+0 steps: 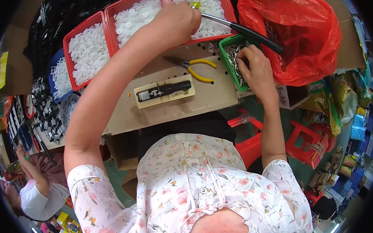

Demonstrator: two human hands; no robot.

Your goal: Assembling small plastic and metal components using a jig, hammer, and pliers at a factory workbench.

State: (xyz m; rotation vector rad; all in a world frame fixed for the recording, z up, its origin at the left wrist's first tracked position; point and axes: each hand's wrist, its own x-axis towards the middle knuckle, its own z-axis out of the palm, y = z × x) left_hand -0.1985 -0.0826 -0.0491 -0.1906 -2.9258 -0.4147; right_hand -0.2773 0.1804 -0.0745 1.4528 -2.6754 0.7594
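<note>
My left hand [180,23] reaches over the red bins of small white plastic parts [206,3], its fingers curled and mostly turned from view. Against it lies a hammer-like tool [254,38] with a yellow head end, a shiny metal shaft and a black grip; whether the hand grips it cannot be told. My right hand [254,66] dips bent fingertips into a green bin [243,87] of thin metal pieces [233,50]; what they pinch is hidden. Between my arms, a cream holder [165,101] cradles a long black part [174,89] with a metal piece at its left end.
Yellow-handled pliers [201,70] lie on the cardboard-covered table [211,99]. An open red plastic bag [304,34] stands at the right. Black parts [71,15] are heaped at the far left, near a blue bin [60,76]. Another person [43,193] sits at the left.
</note>
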